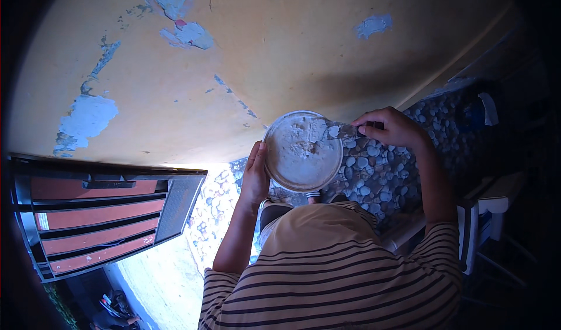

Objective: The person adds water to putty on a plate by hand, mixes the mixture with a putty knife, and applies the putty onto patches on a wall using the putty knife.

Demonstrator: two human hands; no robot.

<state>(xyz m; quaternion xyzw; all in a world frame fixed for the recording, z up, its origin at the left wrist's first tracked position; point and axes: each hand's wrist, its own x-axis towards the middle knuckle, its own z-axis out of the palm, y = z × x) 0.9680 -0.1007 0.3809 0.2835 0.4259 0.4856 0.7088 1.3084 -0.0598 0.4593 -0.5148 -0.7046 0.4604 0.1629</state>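
Observation:
My left hand (255, 175) grips the left rim of a round white tub (305, 188), with the thumb at the rim. Whitish putty (295, 155) coats its inside, with rough lumps in the middle; how deep the tub is, I cannot tell. From the right, my right hand (392, 128) pinches the handle of a putty knife (343, 131). Its smeared blade reaches over the tub's upper right rim to the putty. Just beyond the tub rises a yellowish wall (280, 49) with pale filler patches (93, 120) and peeled spots.
At the left stands a dark-framed door or gate with reddish panels (105, 216), and bright light beside it. Pebble-patterned flooring (380, 178) lies below me. A white piece of furniture (470, 231) is at the right. A parked motorcycle (117, 306) shows at lower left.

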